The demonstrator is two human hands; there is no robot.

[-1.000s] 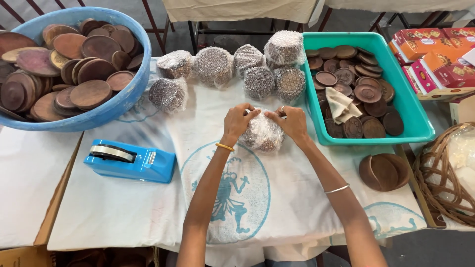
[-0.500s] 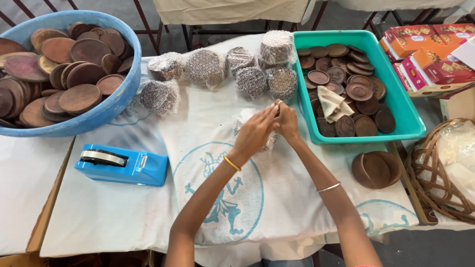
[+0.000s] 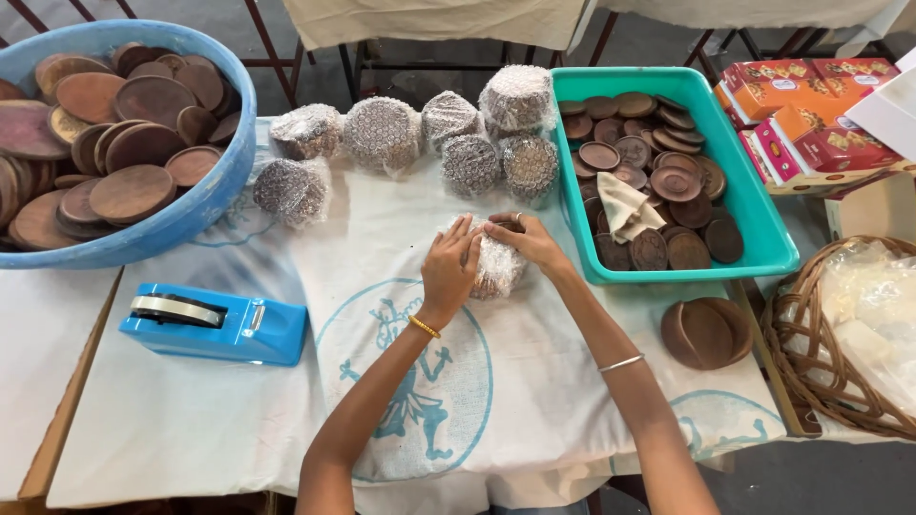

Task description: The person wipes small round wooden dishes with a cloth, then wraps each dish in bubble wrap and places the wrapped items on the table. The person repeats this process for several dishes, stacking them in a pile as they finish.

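Since a moment ago my left hand [image 3: 448,267] has slid over the bubble-wrapped bundle [image 3: 496,269], meeting my right hand [image 3: 528,240]. Both press together on it, mid-cloth [image 3: 382,381] beside the teal tray [image 3: 763,229]. I should keep the wrap taut, folding ends flat.

My left hand [image 3: 448,267] has slid onto the bubble-wrapped bundle [image 3: 496,267]; my right hand [image 3: 525,238] now presses it from above.

red and orange cartons [image 3: 806,119] far right, bubble-wrapped round bundles [image 3: 420,143] top centre
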